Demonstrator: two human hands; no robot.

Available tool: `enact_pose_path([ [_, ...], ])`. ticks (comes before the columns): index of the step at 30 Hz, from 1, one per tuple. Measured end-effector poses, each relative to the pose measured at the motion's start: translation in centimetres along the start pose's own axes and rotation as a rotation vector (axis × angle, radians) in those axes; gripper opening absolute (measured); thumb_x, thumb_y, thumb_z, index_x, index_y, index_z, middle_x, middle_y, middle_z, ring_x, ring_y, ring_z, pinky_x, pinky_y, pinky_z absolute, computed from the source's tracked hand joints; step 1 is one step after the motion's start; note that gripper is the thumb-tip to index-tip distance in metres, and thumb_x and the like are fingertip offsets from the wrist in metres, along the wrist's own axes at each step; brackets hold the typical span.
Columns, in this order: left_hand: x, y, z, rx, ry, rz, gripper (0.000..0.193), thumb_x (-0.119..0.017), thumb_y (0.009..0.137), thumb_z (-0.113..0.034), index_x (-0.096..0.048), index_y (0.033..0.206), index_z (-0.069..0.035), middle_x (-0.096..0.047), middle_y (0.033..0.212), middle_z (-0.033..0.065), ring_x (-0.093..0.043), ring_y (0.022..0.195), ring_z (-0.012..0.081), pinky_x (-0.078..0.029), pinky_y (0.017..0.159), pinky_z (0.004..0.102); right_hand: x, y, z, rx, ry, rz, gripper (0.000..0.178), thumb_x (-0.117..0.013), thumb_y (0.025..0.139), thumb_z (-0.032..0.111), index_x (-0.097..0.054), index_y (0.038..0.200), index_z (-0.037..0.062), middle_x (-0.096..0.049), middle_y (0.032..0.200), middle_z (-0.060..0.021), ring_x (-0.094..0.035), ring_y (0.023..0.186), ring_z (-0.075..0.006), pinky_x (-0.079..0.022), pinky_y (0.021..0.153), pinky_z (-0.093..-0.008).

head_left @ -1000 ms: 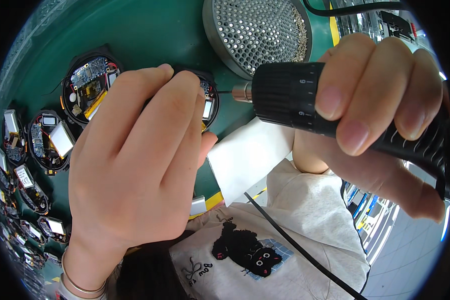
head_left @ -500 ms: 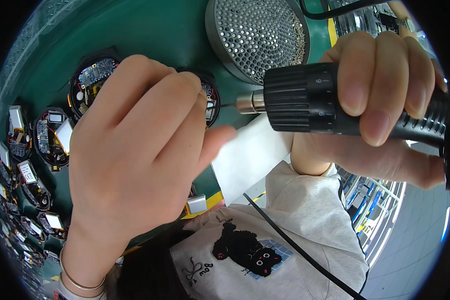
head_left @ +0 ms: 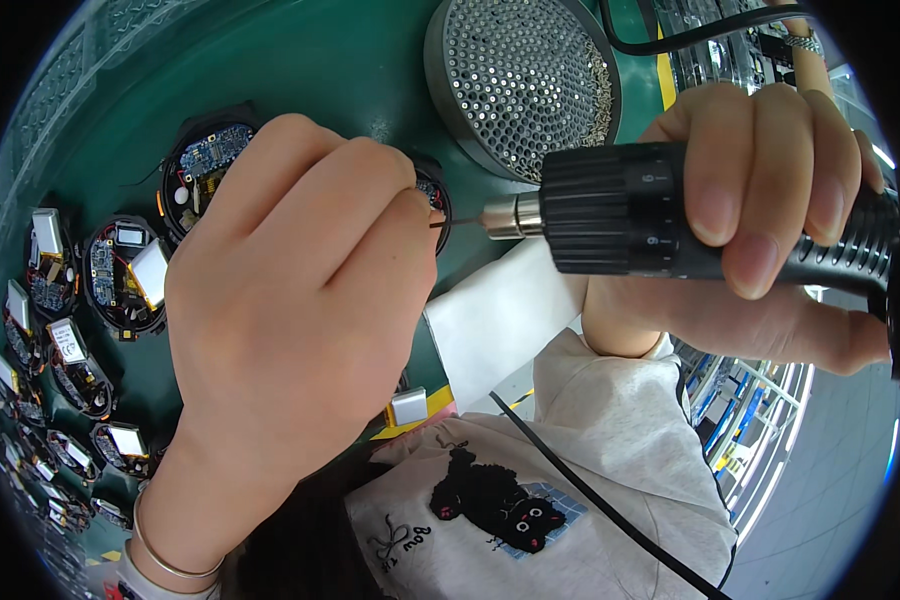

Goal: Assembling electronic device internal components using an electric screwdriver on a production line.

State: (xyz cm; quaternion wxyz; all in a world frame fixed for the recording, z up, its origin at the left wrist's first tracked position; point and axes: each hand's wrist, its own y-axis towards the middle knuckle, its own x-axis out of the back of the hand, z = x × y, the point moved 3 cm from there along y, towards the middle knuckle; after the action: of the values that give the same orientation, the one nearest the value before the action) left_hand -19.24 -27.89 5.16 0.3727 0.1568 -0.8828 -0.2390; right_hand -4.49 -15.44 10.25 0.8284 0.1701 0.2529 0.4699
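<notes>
My right hand (head_left: 770,190) is wrapped round a black electric screwdriver (head_left: 620,210), held nearly level with its thin bit toward the left. The bit tip reaches the fingertips of my left hand (head_left: 300,290), which is closed with its back toward me. Whatever its fingers hold is hidden behind them. Just beyond them, part of a round black housing with a circuit board (head_left: 430,185) shows, mostly covered by the left hand. Another round housing with a blue board (head_left: 210,155) lies partly behind that hand.
Several round electronic assemblies (head_left: 125,275) with silvery battery packs lie along the left of the green mat (head_left: 310,60). At the back stands a round screw tray (head_left: 525,85) with many holes. White paper (head_left: 505,315) lies near the front edge; a black cable (head_left: 610,500) crosses in front of me.
The left thumb, stretched out toward the paper before, is now tucked in behind the hand. Both hands and the tabletop things sit slightly farther right in the picture.
</notes>
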Motion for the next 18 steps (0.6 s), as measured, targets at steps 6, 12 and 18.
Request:
enact_pose_path([
  [6,0.1,0.0,-0.1,0.013,-0.001,0.008,0.019,-0.07,0.06,0.008,-0.064,0.076,0.0,-0.064,0.082,0.0082,-0.062,0.075,0.0248,-0.05,0.066,0.0313,0.0,1.3,1.5,-0.066,-0.046,0.19,0.062,-0.071,0.073,0.056,-0.05,0.103,0.0063,-0.056,0.082,-0.0052,-0.059,0.063,-0.0152,-0.049,0.057,-0.0285],
  [12,-0.1,0.1,0.0,0.024,-0.002,0.028,0.019,-0.07,0.06,0.008,-0.063,0.076,0.0,-0.064,0.082,0.0081,-0.061,0.074,0.0247,-0.05,0.065,0.0314,-0.4,1.2,1.6,-0.075,-0.067,0.14,0.063,-0.071,0.073,0.056,-0.051,0.104,0.0049,-0.057,0.081,-0.0055,-0.059,0.063,-0.0156,-0.05,0.058,-0.0287],
  [18,0.2,0.2,-0.2,0.025,0.05,0.058,0.02,-0.07,0.06,0.008,-0.063,0.076,-0.001,-0.063,0.082,0.0079,-0.06,0.073,0.0248,-0.049,0.064,0.0316,-1.4,1.3,1.1,-0.014,-0.227,0.24,0.062,-0.071,0.073,0.055,-0.054,0.102,0.0035,-0.057,0.08,-0.0056,-0.061,0.065,-0.0156,-0.05,0.058,-0.0289],
])
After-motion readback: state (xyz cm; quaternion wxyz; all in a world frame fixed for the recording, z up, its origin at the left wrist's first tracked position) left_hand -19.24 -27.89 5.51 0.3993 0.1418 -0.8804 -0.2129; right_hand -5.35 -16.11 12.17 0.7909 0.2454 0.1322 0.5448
